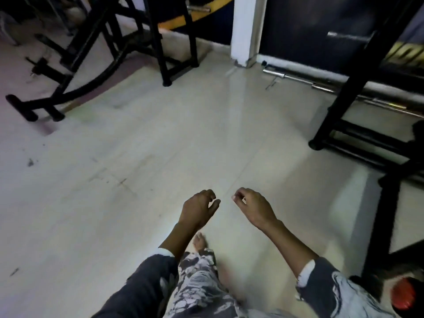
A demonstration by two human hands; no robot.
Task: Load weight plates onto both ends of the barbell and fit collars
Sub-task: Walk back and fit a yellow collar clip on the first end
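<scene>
Presently, both hands, left hand (198, 208) and right hand (255, 207), are hovering empty, fingers loosely curled, over bare pale tiled floor (137, 145); chrome steel barbell (321, 84) is lying beside the wall, black metal rack frames (358, 88) flanking.

Pale cream floor (142, 143), black frames (96, 49), white pillar (247, 26), grey-and-white patterned trousers (202, 285)

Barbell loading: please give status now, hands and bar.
Left hand and right hand empty, fingers loosely curled. Barbell on floor by far wall, no plates visible. Black rack leg crosses in front of it.
</scene>
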